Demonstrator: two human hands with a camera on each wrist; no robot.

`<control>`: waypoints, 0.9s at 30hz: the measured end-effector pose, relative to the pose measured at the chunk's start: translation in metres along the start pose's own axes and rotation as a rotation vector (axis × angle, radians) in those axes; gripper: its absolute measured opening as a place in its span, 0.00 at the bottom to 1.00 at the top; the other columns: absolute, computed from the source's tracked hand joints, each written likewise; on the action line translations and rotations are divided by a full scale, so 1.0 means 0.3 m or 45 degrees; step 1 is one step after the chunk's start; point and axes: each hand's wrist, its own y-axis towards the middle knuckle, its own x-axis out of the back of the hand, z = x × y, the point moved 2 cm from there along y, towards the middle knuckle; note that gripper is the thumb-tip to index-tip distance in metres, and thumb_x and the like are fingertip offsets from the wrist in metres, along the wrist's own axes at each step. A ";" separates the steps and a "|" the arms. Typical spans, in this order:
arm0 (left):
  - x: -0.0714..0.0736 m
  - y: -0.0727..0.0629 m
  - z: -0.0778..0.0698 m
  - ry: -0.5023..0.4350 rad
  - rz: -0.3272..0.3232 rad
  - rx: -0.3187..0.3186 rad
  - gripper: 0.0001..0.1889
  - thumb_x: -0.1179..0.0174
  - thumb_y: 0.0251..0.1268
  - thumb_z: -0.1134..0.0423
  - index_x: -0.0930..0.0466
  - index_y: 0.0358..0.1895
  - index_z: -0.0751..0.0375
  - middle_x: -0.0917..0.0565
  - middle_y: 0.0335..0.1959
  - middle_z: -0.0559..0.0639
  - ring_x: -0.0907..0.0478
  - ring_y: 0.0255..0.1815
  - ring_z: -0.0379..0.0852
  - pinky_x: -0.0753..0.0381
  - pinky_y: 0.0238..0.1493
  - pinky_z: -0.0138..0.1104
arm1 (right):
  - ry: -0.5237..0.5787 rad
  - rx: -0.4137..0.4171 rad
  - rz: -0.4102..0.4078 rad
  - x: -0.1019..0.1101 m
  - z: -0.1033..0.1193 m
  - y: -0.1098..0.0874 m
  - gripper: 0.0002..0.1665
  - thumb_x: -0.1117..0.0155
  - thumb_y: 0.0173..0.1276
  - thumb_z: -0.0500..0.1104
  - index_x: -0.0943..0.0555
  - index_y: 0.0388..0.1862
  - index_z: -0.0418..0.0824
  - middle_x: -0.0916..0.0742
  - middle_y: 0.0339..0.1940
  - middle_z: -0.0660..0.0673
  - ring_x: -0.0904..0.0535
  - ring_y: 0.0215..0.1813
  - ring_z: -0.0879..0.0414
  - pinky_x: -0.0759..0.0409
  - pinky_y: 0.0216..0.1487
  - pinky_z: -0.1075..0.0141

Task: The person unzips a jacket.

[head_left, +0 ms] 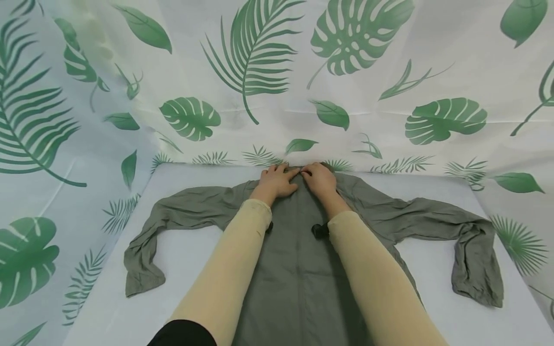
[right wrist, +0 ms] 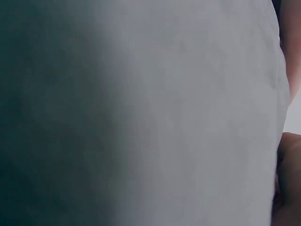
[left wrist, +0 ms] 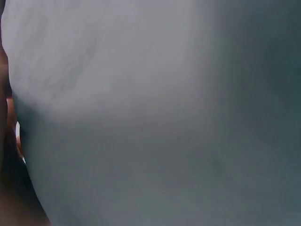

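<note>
A grey-green long-sleeved shirt lies spread with its collar end at the far edge of the table. My left hand rests on the cloth left of the collar, its fingers spread and its thumb apart from the index finger. Close beside it, my right hand has bent fingers and pinches the cloth at the collar. Both hands partly hide the collar. Blurred shirt cloth fills most of the left wrist view, with a strip of hand at the left edge. The right wrist view is likewise mostly cloth, with fingers at its right edge.
The white table lies under the shirt. The left sleeve bends toward me, and the right sleeve folds down near the table's right side. A leaf-patterned curtain hangs directly behind the far edge and along the sides.
</note>
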 end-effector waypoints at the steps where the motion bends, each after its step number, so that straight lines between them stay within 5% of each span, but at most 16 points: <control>1: 0.001 0.000 0.000 0.000 0.002 0.000 0.29 0.59 0.77 0.37 0.51 0.77 0.25 0.50 0.81 0.44 0.52 0.80 0.54 0.43 0.76 0.53 | -0.010 0.003 -0.003 0.000 0.002 -0.001 0.16 0.45 0.78 0.52 0.16 0.55 0.50 0.16 0.55 0.47 0.19 0.56 0.46 0.16 0.56 0.47; 10: 0.007 0.004 -0.009 0.006 0.031 0.009 0.27 0.62 0.78 0.39 0.50 0.77 0.24 0.52 0.81 0.44 0.52 0.80 0.55 0.42 0.75 0.53 | -0.035 0.223 -0.046 0.018 -0.009 -0.006 0.14 0.42 0.76 0.46 0.14 0.52 0.43 0.15 0.52 0.42 0.19 0.55 0.44 0.18 0.61 0.49; 18: -0.012 0.005 -0.009 -0.005 0.034 0.020 0.27 0.61 0.78 0.39 0.50 0.77 0.22 0.52 0.81 0.44 0.52 0.79 0.54 0.43 0.75 0.53 | 0.091 0.398 -0.140 0.009 -0.036 -0.040 0.13 0.40 0.75 0.44 0.12 0.48 0.39 0.15 0.43 0.39 0.19 0.45 0.43 0.17 0.50 0.49; 23: -0.016 0.003 -0.010 -0.015 0.030 0.022 0.26 0.62 0.79 0.41 0.49 0.76 0.22 0.51 0.81 0.43 0.51 0.79 0.54 0.42 0.75 0.53 | 0.163 0.437 -0.164 0.009 -0.042 -0.058 0.13 0.39 0.74 0.44 0.12 0.47 0.40 0.15 0.39 0.41 0.20 0.40 0.45 0.18 0.42 0.51; 27: -0.012 0.004 -0.006 -0.018 0.044 0.032 0.25 0.65 0.81 0.44 0.51 0.76 0.21 0.53 0.82 0.43 0.53 0.80 0.53 0.45 0.77 0.53 | 0.148 0.435 -0.120 0.009 -0.044 -0.059 0.13 0.37 0.73 0.44 0.11 0.47 0.40 0.14 0.41 0.40 0.18 0.42 0.45 0.16 0.45 0.50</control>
